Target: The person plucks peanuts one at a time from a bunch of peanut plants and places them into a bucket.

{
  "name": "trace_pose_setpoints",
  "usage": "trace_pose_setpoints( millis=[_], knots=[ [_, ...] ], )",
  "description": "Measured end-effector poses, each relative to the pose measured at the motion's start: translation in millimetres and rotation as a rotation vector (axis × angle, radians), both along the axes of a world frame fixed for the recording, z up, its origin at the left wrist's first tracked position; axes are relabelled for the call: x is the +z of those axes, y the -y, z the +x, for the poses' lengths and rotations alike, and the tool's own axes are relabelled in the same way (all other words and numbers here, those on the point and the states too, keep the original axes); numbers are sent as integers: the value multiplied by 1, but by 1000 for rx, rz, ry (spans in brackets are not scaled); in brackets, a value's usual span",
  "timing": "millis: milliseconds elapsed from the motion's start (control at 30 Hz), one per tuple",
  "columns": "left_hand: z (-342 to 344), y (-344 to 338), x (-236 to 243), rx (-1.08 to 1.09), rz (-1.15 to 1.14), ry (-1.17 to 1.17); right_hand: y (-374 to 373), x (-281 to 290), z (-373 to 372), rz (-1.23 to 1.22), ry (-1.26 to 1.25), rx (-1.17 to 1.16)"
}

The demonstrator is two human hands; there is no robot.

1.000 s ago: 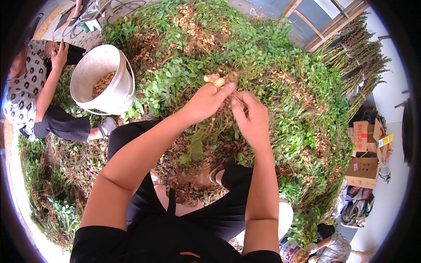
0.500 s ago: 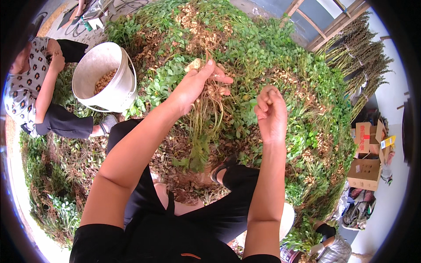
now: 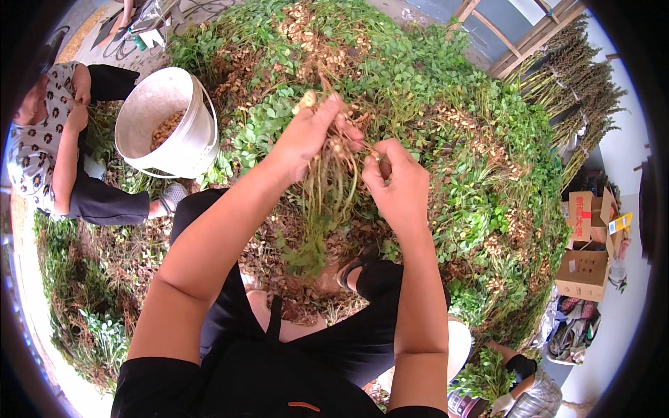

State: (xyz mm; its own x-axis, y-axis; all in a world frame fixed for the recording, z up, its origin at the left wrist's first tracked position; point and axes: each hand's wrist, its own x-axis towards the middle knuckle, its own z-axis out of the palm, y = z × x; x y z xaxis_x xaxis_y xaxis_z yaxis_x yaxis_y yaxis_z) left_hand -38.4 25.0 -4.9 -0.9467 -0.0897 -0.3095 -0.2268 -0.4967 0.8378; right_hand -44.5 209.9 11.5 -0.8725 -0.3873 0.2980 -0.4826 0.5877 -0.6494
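My left hand (image 3: 306, 136) is closed around a pulled-up peanut plant (image 3: 333, 184). Its thin roots and some pale pods show around the fingers, while the stems and green leaves hang below toward my feet. Just right of it, my right hand (image 3: 404, 184) pinches thumb and forefinger on what looks like a peanut (image 3: 376, 156) at the end of a thin root strand. The strand runs back to the bunch in my left hand. The fingertips partly hide the pod.
A white bucket (image 3: 198, 136) with peanuts inside stands to the left, near a seated person (image 3: 52, 139). Heaped peanut plants (image 3: 488, 181) surround me. Cardboard boxes (image 3: 584, 275) and dried stalk bundles (image 3: 575, 90) line the right wall. Another person (image 3: 536, 397) works at the lower right.
My right hand has moved left and away from me, from hanging apart with curled fingers to pinching at the roots. My left hand keeps its hold on the plant.
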Motion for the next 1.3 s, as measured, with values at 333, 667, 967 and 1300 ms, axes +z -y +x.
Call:
trace_pose_setpoints(
  millis=[333,667,967,1300],
  knots=[
    [-16,30,-4,292,62,-38,-16,32,7,-1183,973,400],
    [-7,-4,-5,-113,56,-62,7,-4,13,-188,292,51],
    [4,-12,-12,-340,-97,-240,6,-15,3,134,90,-24],
    [-9,5,-11,40,-912,-320,1,10,17,-525,885,447]
  ],
)
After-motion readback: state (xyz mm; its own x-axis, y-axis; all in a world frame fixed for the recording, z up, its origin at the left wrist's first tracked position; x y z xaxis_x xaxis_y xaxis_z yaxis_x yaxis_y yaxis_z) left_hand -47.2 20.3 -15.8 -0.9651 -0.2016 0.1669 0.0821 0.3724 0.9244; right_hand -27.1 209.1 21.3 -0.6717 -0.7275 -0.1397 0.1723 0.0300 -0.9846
